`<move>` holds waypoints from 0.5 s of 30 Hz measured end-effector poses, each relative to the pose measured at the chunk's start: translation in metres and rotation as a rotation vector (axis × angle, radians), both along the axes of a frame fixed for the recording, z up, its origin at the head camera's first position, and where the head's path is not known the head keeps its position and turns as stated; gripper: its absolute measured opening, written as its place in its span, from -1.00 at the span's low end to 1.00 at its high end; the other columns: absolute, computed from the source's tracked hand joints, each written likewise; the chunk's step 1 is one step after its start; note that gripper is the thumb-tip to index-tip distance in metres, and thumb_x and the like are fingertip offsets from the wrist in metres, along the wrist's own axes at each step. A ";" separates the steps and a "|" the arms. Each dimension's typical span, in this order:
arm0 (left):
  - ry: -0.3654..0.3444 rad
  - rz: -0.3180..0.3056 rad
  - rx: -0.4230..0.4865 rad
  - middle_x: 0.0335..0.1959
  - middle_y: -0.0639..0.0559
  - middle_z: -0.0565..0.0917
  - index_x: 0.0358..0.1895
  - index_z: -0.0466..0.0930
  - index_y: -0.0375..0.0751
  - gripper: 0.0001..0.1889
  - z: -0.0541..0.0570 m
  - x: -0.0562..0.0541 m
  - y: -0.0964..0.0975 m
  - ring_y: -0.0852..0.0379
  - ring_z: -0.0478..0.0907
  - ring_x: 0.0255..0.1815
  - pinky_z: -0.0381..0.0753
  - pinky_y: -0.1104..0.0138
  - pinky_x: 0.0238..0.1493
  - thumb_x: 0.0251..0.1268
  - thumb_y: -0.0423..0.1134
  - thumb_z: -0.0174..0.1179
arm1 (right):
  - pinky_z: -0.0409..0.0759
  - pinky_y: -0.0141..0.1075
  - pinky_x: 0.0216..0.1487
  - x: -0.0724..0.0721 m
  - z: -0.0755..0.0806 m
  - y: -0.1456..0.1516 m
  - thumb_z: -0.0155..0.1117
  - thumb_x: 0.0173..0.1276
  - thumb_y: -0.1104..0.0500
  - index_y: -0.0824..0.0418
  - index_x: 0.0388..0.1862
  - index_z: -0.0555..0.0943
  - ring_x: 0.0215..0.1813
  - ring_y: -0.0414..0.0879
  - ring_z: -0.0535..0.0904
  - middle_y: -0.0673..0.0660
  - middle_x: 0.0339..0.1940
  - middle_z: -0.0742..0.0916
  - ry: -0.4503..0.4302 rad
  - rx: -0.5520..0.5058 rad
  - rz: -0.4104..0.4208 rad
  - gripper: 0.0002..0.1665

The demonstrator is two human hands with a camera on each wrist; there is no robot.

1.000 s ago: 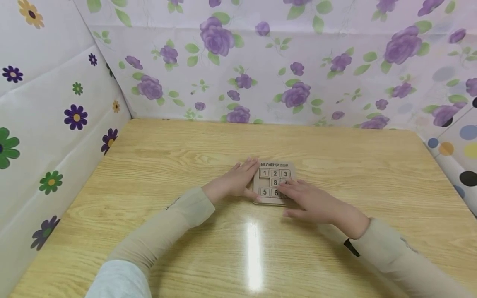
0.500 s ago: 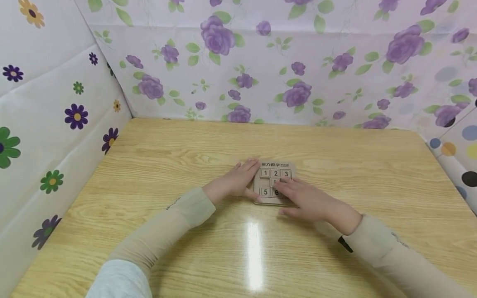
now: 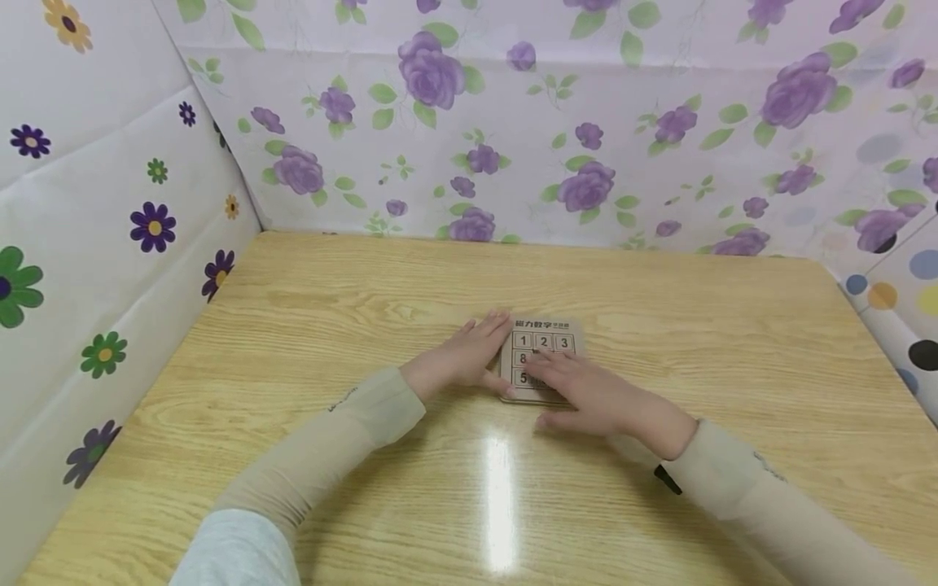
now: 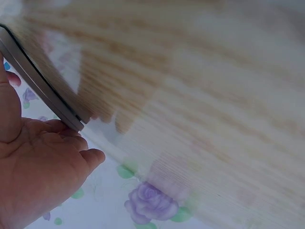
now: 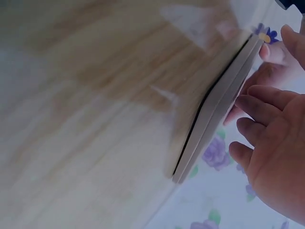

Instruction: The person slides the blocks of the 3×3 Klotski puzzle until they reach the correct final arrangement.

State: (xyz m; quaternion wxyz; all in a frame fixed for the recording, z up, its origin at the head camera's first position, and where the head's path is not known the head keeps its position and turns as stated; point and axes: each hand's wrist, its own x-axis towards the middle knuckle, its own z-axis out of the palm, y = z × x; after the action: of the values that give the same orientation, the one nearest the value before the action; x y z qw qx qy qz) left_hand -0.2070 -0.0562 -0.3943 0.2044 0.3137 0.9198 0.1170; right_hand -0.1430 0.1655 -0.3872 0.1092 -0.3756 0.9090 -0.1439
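Note:
A flat wooden number slide puzzle (image 3: 542, 324) lies on the wood-grain table. Its top row reads 1, 2, 3; the 8 tile (image 3: 522, 358) sits in the left cell of the middle row, above the 5 tile (image 3: 522, 378). My left hand (image 3: 469, 352) rests along the puzzle's left side, fingers at the upper corner and thumb at the lower one. Over the tiles, my right hand (image 3: 593, 392) extends its fingers, fingertips right beside the 8, and hides the lower right tiles. The right wrist view shows the puzzle's edge (image 5: 209, 117) beside those fingers.
The table (image 3: 381, 285) reaches back to a purple-flowered cloth (image 3: 506, 138). A white cloth with coloured flowers (image 3: 110, 203) borders the left, and a dotted cloth (image 3: 901, 293) the right. A bright reflection (image 3: 500, 496) falls in front of the puzzle.
The 8 tile has slid left from the middle cell into the left cell of its row. My right hand has moved left with it; my left hand stays at the puzzle's edge.

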 end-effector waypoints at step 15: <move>-0.007 -0.008 0.006 0.56 -0.11 -0.28 0.52 -0.27 -0.26 0.23 0.001 -0.001 0.000 0.00 -0.37 0.57 -0.31 0.08 0.54 -0.04 0.28 0.30 | 0.07 0.13 0.48 0.007 0.000 0.030 0.24 0.30 -0.11 0.30 0.42 0.26 0.48 0.23 0.14 0.29 0.43 0.37 0.027 0.003 -0.078 -0.15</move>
State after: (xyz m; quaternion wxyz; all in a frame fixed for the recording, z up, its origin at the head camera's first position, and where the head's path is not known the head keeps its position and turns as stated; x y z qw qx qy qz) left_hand -0.2076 -0.0557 -0.3928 0.2074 0.3176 0.9175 0.1200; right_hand -0.1365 0.1960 -0.3875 0.0918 -0.3417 0.9245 -0.1415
